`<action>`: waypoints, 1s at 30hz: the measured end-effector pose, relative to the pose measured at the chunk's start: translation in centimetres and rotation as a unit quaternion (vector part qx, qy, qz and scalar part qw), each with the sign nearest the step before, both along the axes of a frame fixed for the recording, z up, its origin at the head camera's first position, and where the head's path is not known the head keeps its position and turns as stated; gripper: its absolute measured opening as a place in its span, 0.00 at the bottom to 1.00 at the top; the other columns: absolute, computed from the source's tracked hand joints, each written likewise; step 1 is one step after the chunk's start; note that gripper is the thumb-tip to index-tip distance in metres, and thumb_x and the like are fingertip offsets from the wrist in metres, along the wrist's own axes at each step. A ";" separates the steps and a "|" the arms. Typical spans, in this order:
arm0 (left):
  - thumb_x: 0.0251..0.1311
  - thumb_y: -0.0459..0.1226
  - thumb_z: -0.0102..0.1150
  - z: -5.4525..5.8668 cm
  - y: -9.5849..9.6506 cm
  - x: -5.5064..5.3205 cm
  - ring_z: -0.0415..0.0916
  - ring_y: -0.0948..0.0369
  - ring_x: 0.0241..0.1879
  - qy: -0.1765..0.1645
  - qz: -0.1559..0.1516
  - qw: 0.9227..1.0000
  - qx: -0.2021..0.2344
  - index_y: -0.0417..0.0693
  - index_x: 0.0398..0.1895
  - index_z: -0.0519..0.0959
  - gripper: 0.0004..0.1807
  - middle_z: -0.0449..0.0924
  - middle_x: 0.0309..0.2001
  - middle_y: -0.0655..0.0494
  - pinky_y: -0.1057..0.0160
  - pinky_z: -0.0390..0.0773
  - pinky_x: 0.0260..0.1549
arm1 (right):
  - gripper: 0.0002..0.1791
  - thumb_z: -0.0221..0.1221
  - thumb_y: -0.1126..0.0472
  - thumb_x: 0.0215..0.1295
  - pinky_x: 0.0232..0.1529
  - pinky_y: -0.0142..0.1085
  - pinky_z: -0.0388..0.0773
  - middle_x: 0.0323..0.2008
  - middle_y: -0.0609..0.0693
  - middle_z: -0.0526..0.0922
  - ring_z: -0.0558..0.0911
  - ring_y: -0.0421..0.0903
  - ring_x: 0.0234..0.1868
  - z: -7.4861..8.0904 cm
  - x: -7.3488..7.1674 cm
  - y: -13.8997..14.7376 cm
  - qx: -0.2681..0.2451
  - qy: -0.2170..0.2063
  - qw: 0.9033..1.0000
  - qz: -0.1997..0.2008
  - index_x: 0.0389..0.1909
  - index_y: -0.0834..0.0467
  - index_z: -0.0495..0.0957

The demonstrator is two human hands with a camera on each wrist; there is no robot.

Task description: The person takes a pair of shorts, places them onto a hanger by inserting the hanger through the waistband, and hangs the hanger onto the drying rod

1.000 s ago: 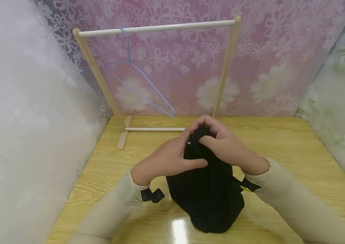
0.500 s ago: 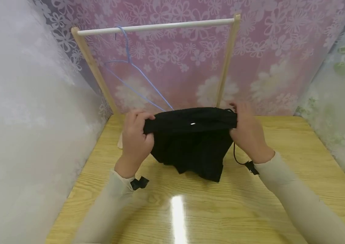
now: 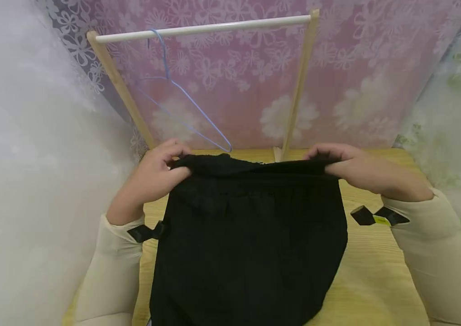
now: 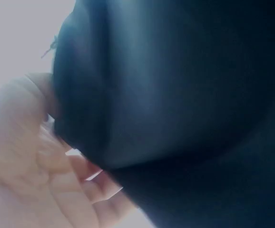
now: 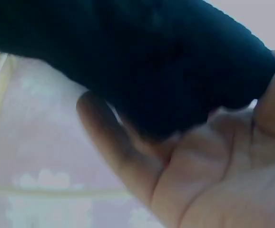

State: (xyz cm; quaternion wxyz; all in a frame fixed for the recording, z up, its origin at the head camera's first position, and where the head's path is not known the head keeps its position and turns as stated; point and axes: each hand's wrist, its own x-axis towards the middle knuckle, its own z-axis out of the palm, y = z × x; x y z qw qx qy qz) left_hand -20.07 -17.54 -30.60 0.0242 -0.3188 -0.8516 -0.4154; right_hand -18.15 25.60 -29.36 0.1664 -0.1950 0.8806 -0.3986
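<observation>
A black cloth garment (image 3: 251,244) hangs spread between my two hands in the head view, with a gathered band along its top. Its exact kind cannot be told. My left hand (image 3: 151,176) pinches the band's left end, thumb in front and fingers behind. At the other end my right hand (image 3: 371,174) grips the band between thumb and fingers. Dark cloth (image 4: 175,95) fills most of the left wrist view, while the left fingers bend at its edge. In the right wrist view, the cloth (image 5: 161,71) lies between thumb and fingers. The garment's lower end leaves the frame.
Behind the garment stands a wooden rack with a white top bar (image 3: 206,28). A blue wire hanger (image 3: 202,111) hangs from it, left of the middle. Wood-grain table (image 3: 361,280) shows on both sides of the garment. Floral cloth (image 3: 348,90) encloses the back and sides.
Both hands were together on the bunched garment, then moved apart along its top band. Since then they have spread wider, and the garment has unfolded downward, covering much more of the table.
</observation>
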 end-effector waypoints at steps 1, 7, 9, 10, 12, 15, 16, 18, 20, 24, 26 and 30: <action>0.71 0.34 0.58 -0.4 0.3 -0.6 0.77 0.61 0.40 -0.012 0.016 1.000 -0.001 0.52 0.46 0.85 0.08 0.83 0.43 0.58 0.58 0.77 0.44 | 0.18 0.46 0.65 0.78 0.58 0.43 0.72 0.64 0.51 0.74 0.71 0.49 0.64 -0.1 -0.6 -0.4 -0.001 -0.003 1.000 -0.013 0.64 0.53 0.73; 0.77 0.34 0.52 -4.5 1.6 -2.3 0.79 0.55 0.50 -0.127 0.004 0.992 0.015 0.47 0.59 0.78 0.12 0.80 0.55 0.51 0.53 0.77 0.52 | 0.10 0.52 0.58 0.79 0.46 0.43 0.72 0.41 0.55 0.78 0.75 0.51 0.42 -3.4 -2.9 -1.4 -0.035 -0.029 0.999 -0.004 0.47 0.61 0.76; 0.76 0.36 0.53 -5.6 2.2 -2.7 0.78 0.50 0.46 -0.165 0.003 0.986 0.031 0.44 0.54 0.76 0.10 0.78 0.52 0.46 0.53 0.77 0.46 | 0.11 0.52 0.57 0.79 0.44 0.44 0.71 0.40 0.54 0.77 0.74 0.50 0.41 -4.4 -3.5 -1.4 -0.047 -0.024 0.998 -0.024 0.46 0.61 0.76; 0.74 0.38 0.55 -6.0 2.5 -3.0 0.77 0.47 0.44 -0.179 0.005 0.983 0.033 0.43 0.51 0.75 0.09 0.77 0.49 0.44 0.52 0.77 0.44 | 0.11 0.52 0.57 0.79 0.45 0.44 0.70 0.41 0.54 0.77 0.73 0.51 0.42 -4.8 -3.8 -1.4 -0.060 -0.023 0.997 -0.036 0.46 0.62 0.76; 0.70 0.43 0.62 -6.7 3.0 -3.4 0.77 0.46 0.48 -0.186 0.020 0.982 0.019 0.45 0.48 0.73 0.14 0.76 0.49 0.46 0.53 0.75 0.43 | 0.12 0.51 0.57 0.79 0.48 0.44 0.71 0.43 0.53 0.76 0.74 0.50 0.44 -5.6 -4.3 -1.6 -0.094 -0.020 0.994 -0.061 0.48 0.63 0.75; 0.63 0.48 0.70 -7.5 3.4 -4.0 0.77 0.46 0.46 -0.145 0.054 0.987 -0.041 0.47 0.44 0.74 0.19 0.77 0.44 0.48 0.52 0.76 0.41 | 0.13 0.52 0.57 0.79 0.51 0.42 0.72 0.46 0.53 0.77 0.75 0.50 0.48 -6.4 -5.1 -2.0 -0.142 -0.017 0.986 -0.088 0.50 0.64 0.73; 0.63 0.49 0.71 -7.9 3.5 -4.2 0.77 0.48 0.47 -0.113 0.069 0.989 -0.071 0.48 0.44 0.76 0.19 0.77 0.45 0.50 0.52 0.76 0.43 | 0.13 0.52 0.57 0.79 0.52 0.41 0.72 0.46 0.53 0.77 0.76 0.50 0.49 -6.8 -5.3 -2.1 -0.151 -0.016 0.984 -0.091 0.50 0.65 0.72; 0.65 0.49 0.70 -8.5 3.7 -4.6 0.76 0.49 0.46 -0.046 0.106 0.985 -0.125 0.49 0.44 0.79 0.16 0.78 0.45 0.50 0.51 0.76 0.44 | 0.14 0.53 0.57 0.78 0.53 0.41 0.72 0.49 0.52 0.78 0.76 0.49 0.50 -7.3 -5.6 -2.4 -0.145 -0.007 0.985 -0.095 0.53 0.64 0.73; 0.69 0.46 0.66 -9.3 3.9 -4.9 0.77 0.50 0.43 0.013 0.142 0.975 -0.169 0.48 0.47 0.83 0.13 0.80 0.45 0.50 0.50 0.78 0.44 | 0.15 0.54 0.57 0.78 0.55 0.43 0.72 0.51 0.54 0.78 0.76 0.50 0.51 -8.0 -5.9 -2.8 -0.133 -0.003 0.986 -0.096 0.54 0.64 0.74; 0.77 0.39 0.55 -10.7 4.3 -5.1 0.81 0.50 0.47 0.036 0.163 0.968 -0.187 0.45 0.55 0.80 0.11 0.83 0.49 0.48 0.49 0.80 0.47 | 0.16 0.56 0.57 0.77 0.58 0.46 0.72 0.54 0.57 0.78 0.77 0.51 0.53 -9.3 -6.4 -3.5 -0.117 0.007 0.989 -0.091 0.56 0.64 0.75; 0.80 0.37 0.47 -11.2 4.5 -5.3 0.80 0.49 0.50 -0.012 0.140 0.980 -0.138 0.43 0.56 0.77 0.11 0.81 0.52 0.46 0.48 0.78 0.50 | 0.15 0.56 0.57 0.77 0.57 0.46 0.73 0.54 0.57 0.79 0.77 0.51 0.52 -9.7 -6.6 -3.8 -0.122 0.018 0.988 -0.094 0.55 0.63 0.76; 0.77 0.43 0.47 -11.7 4.5 -5.7 0.73 0.45 0.57 -0.147 0.115 0.982 0.001 0.40 0.60 0.70 0.18 0.73 0.59 0.41 0.45 0.72 0.55 | 0.13 0.55 0.58 0.78 0.53 0.44 0.72 0.49 0.55 0.78 0.76 0.51 0.48 -10.1 -7.1 -4.0 -0.138 0.042 0.984 -0.107 0.53 0.63 0.75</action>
